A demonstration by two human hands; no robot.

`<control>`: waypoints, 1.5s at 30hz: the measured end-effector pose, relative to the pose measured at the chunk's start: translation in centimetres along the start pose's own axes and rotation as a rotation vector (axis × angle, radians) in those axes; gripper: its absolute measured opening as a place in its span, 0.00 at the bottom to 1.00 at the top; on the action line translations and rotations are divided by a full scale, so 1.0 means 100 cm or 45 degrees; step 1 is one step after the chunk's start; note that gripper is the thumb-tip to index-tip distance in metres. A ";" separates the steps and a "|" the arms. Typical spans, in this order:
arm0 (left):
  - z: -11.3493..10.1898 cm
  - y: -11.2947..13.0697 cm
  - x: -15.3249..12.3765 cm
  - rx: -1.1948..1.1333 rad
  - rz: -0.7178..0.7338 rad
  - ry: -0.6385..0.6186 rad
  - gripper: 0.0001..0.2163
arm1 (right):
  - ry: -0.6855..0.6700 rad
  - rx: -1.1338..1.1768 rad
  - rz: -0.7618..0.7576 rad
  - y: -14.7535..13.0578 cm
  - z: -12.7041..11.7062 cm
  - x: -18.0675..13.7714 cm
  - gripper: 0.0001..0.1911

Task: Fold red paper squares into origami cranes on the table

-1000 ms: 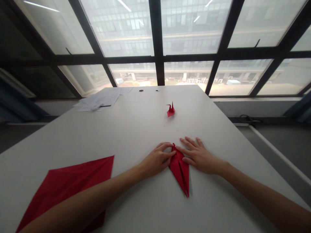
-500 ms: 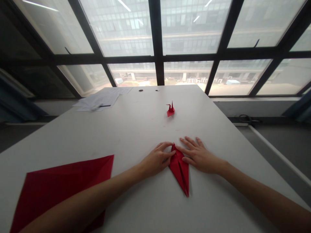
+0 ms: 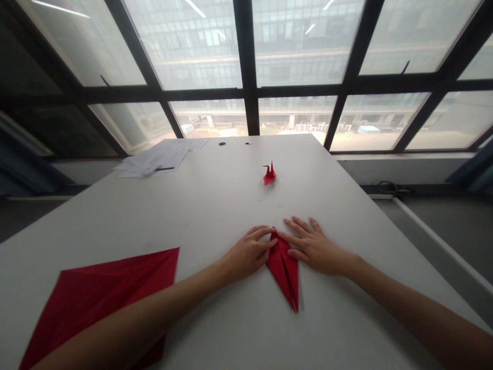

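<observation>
A piece of folded red origami paper [image 3: 285,264] lies on the table, a narrow kite shape with a slit down its middle and its long point toward me. My left hand [image 3: 250,252] pinches it near the far tip, thumb on top and fingers by the left edge. Flat on the table, my right hand [image 3: 316,246] has its fingers spread; its index finger and thumb touch the paper's right edge. The fingertips partly hide the far tip. Beyond both hands stands a finished-looking red paper crane [image 3: 270,176].
A large red paper sheet [image 3: 111,288] with creases lies at the left, partly under my left forearm. White papers [image 3: 154,158] with a dark pen [image 3: 165,168] sit at the far left of the white table [image 3: 215,205]. Windows stand behind it.
Both hands keep nearly the same place on the folded paper. The large red sheet's far left corner has shifted right. The view has moved very slightly.
</observation>
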State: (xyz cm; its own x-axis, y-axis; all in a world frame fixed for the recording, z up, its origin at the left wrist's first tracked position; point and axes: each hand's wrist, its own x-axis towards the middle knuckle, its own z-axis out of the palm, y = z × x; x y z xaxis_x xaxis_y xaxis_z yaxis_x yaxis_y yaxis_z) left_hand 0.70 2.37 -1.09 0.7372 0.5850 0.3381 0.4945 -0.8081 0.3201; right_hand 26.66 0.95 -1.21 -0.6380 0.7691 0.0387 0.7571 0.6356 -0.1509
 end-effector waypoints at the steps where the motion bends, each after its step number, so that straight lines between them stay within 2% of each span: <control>1: 0.000 0.000 0.000 -0.002 -0.003 0.002 0.18 | -0.002 0.001 0.001 0.000 0.000 0.000 0.30; 14: -0.010 -0.002 0.004 -0.052 -0.005 -0.028 0.16 | -0.002 0.015 0.003 0.000 -0.001 0.000 0.31; 21: -0.016 -0.007 0.006 -0.047 -0.019 -0.110 0.14 | -0.012 0.007 0.000 0.000 -0.001 0.000 0.30; 24: -0.015 -0.009 0.005 -0.082 -0.027 -0.091 0.17 | -0.013 0.003 -0.002 0.000 -0.001 0.000 0.30; 27: -0.016 -0.010 0.004 -0.154 -0.077 -0.007 0.22 | -0.003 0.013 -0.001 -0.001 -0.001 0.001 0.30; 30: -0.015 -0.005 0.002 -0.128 -0.123 0.032 0.20 | -0.002 0.020 0.002 -0.002 -0.001 0.000 0.29; 32: -0.013 0.001 -0.001 -0.064 -0.102 -0.034 0.20 | -0.003 0.024 0.007 -0.002 -0.002 -0.001 0.29; 37: -0.006 0.012 -0.009 0.087 0.016 -0.270 0.31 | 0.016 0.061 0.029 -0.005 -0.003 0.000 0.30; 42: -0.007 0.013 -0.010 0.139 0.032 -0.330 0.34 | 0.108 0.137 0.168 -0.018 -0.003 0.005 0.32; 45: -0.008 0.013 -0.009 0.106 0.000 -0.292 0.35 | 0.274 0.202 0.294 -0.028 -0.006 0.006 0.26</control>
State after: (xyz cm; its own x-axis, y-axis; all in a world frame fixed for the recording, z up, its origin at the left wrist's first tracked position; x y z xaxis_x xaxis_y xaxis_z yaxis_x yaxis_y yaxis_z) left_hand 0.28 0.89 -0.24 0.8176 0.5620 0.1251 0.5240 -0.8164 0.2426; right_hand 24.25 -0.32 -0.14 -0.3954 0.8987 0.1900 0.8361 0.4378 -0.3307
